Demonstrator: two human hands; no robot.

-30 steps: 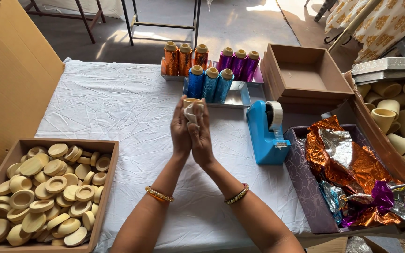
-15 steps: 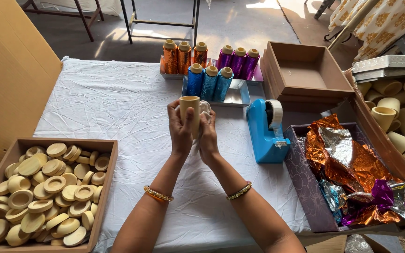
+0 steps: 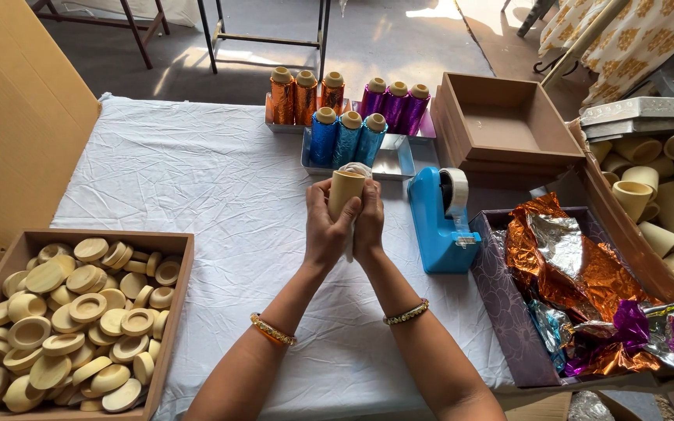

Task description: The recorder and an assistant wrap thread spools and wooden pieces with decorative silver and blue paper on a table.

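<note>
Both my hands are raised together over the middle of the white-clothed table (image 3: 196,179). My left hand (image 3: 325,230) grips a small beige wooden cup (image 3: 345,191) held upright. My right hand (image 3: 368,222) presses a white cloth (image 3: 355,169) against the cup's far side; part of the cloth hangs down between my palms. Bangles sit on both wrists.
A wooden tray (image 3: 177,312) of several round wooden lids lies front left. Orange, purple and blue thread spools (image 3: 346,117) stand behind my hands. A blue tape dispenser (image 3: 442,222), an empty box (image 3: 509,129), a box of crumpled foil (image 3: 579,288) and more cups (image 3: 649,195) fill the right.
The cup has turned from mostly hidden between my palms to upright and exposed. My hands have shifted slightly toward me, with the cloth moving around the cup.
</note>
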